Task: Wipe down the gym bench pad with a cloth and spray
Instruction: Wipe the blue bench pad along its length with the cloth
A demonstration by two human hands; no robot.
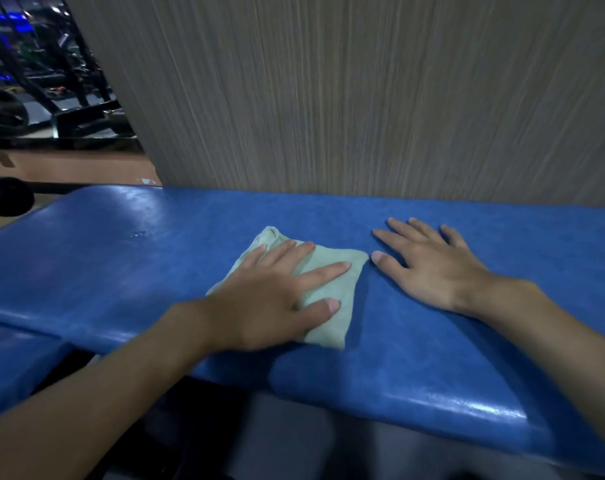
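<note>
left hand (270,299) spread flat pressing green cloth (328,289) on blue bench pad (121,271), right hand (429,268) spread flat beside it

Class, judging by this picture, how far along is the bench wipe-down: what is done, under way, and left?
Done: spraying, probably; droplets sit on the blue bench pad. Under way: the left hand presses the green cloth flat mid-pad; the right hand rests flat beside it. Left: the droplets, unwiped; how much is wiped cannot be told.

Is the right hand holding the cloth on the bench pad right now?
No, the right hand lies flat on the bare blue bench pad, while the left hand presses the green cloth.
</note>
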